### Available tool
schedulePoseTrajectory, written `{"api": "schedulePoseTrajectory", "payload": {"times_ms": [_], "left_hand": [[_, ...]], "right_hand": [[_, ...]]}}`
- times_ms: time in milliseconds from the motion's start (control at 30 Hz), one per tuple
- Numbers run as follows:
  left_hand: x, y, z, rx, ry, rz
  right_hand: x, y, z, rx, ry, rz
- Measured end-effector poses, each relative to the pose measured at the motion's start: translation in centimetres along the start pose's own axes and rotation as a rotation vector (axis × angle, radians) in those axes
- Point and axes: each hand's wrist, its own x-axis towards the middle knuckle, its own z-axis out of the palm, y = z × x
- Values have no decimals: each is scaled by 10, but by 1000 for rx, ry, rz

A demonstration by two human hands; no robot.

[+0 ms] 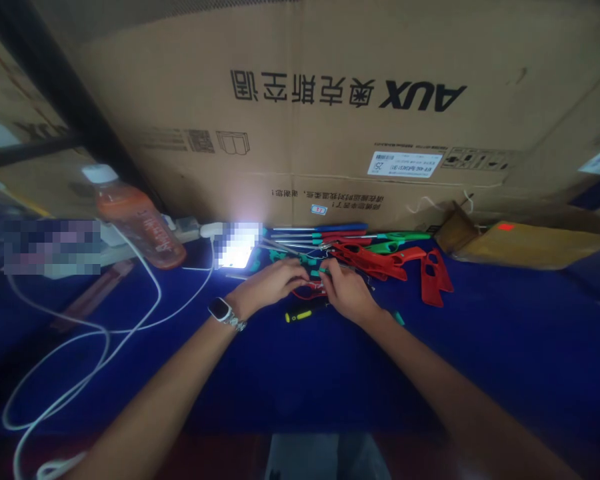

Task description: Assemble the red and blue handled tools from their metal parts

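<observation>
My left hand (273,283), with a watch on its wrist, and my right hand (345,290) meet over a small red and green part (314,287) on the blue cloth (480,347). Both hands have their fingers curled in a pinch on it. A small screwdriver with a yellow and black handle (300,315) lies just in front of the hands. Behind them lies a heap of red and green plastic handles (380,257) with metal rods.
An orange drink bottle (140,223) lies tilted at the left. A bright phone screen (237,250) and white cables (90,353) are left of the hands. A large cardboard box (330,100) stands behind. A flat brown packet (535,243) lies at right.
</observation>
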Motion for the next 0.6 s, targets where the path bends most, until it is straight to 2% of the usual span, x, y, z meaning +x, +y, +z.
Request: {"api": "schedulePoseTrajectory", "payload": {"times_ms": [133, 267, 467, 600], "left_hand": [[0, 7, -3, -26, 15, 15], [1, 8, -4, -83, 21, -54], [5, 3, 1, -366, 22, -108], [7, 0, 3, -409, 30, -105]], "right_hand": [[2, 2, -2, -2, 45, -40], [4, 7, -3, 4, 101, -55], [5, 14, -3, 92, 116, -76], [7, 16, -3, 150, 127, -79]]}}
